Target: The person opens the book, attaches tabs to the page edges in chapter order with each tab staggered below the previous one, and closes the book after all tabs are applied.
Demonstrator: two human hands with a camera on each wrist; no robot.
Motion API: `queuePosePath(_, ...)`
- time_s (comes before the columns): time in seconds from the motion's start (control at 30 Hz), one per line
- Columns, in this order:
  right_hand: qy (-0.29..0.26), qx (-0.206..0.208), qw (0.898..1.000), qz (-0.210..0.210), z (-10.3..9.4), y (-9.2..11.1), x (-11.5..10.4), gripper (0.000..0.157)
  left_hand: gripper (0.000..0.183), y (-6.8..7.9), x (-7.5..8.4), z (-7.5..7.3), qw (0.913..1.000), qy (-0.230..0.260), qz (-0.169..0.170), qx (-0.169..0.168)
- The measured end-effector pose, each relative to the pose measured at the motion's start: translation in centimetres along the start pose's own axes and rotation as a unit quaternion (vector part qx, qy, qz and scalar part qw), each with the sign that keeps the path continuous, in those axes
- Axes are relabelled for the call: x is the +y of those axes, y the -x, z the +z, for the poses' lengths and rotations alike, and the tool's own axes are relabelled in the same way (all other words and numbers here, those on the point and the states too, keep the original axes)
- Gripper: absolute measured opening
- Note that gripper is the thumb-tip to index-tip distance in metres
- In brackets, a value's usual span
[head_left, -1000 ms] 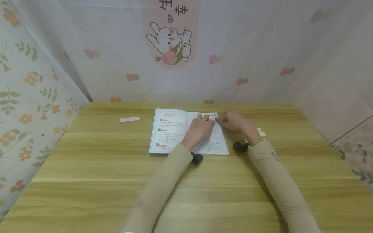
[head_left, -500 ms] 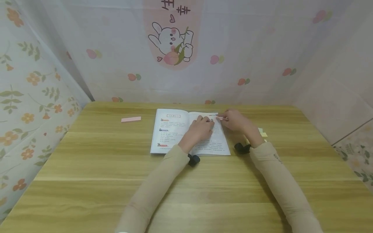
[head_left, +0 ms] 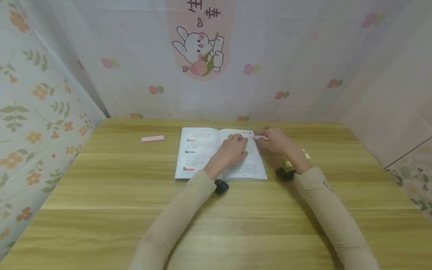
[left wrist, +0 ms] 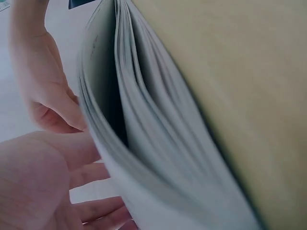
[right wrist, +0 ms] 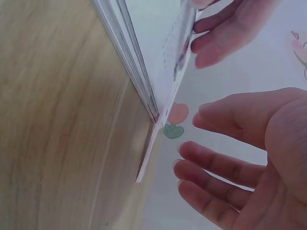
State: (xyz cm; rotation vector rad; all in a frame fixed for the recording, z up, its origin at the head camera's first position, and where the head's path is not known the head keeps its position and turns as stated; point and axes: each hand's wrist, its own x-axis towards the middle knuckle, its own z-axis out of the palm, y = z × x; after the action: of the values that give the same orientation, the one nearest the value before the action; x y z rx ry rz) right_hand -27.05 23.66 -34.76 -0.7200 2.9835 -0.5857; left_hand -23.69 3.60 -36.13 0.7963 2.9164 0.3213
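Note:
An open book (head_left: pixel 197 157) with printed pages lies on the table. My left hand (head_left: pixel 231 152) rests on its right page, fingers spread a little and touching the paper. A pink sticky strip (head_left: pixel 261 137) sits at that page's upper right edge, its outer end sticking out past the paper. In the right wrist view the strip (right wrist: pixel 148 155) juts from the page edge. Just beside it, my right hand (right wrist: pixel 240 158) has its fingers loosely bent, apart from the strip and holding nothing. The left wrist view shows my left palm (left wrist: pixel 33 177) next to the raised pages (left wrist: pixel 158 110).
Another pink strip (head_left: pixel 152 138) lies on the table left of the book. Yellow sticky notes (head_left: pixel 288 164) lie partly hidden beneath my right forearm. The wooden table (head_left: pixel 236 217) reaches back to a printed curtain (head_left: pixel 293 48).
My right hand has shifted slightly to the right and come off the pink strip, which shows more of its length. My left hand has stayed on the page, its fingers moving slightly.

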Motion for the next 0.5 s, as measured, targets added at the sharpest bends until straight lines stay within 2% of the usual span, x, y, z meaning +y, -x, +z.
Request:
queuePosePath(0.23,0.008,0.005,1.0,0.0,-0.1,0.3,-0.5,0.038,0.057,0.6,-0.5,-0.1,0.9993,0.023,0.011,0.027)
queuePosePath(0.5,0.027,0.01,1.0,-0.005,0.0,0.6,-1.2,0.038,0.051,1.4,-1.2,-0.3,0.9965,0.033,0.022,0.074)
